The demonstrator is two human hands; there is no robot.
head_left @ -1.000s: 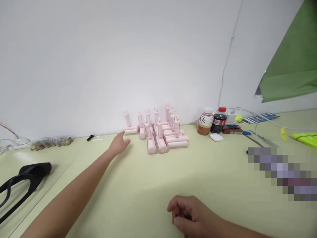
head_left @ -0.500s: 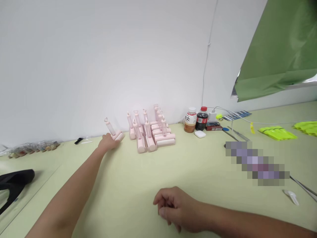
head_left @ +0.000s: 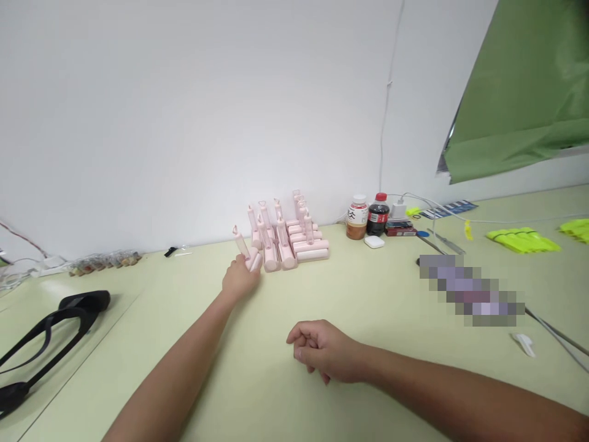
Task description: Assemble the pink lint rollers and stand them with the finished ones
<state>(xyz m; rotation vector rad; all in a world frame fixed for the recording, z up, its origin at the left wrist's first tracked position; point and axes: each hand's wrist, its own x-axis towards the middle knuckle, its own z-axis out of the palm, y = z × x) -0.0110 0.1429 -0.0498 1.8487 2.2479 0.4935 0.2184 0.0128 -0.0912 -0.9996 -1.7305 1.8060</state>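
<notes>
Head cam: your L hand [head_left: 240, 281] has its fingers clamped on a pink roller [head_left: 254, 261], just beside the L end of the pink cluster [head_left: 289, 260]; can't tell if they touch. Your R hand [head_left: 327, 353] is nearer you, fingers half-curled, thumb a bit apart from fingertips. R of cluster, nr wall [head_left: 184, 123]: white-capped jar [head_left: 355, 231], approx half full of amber-brown stuff, beside red-capped bottle [head_left: 377, 226] w/ dark liquid. White case [head_left: 374, 242] in front, lid down. Worktop [head_left: 257, 374] back edge meets wall behind cluster; its surface spreads between your forearms. Seam [head_left: 79, 368] runs diagonally, far L.
</notes>
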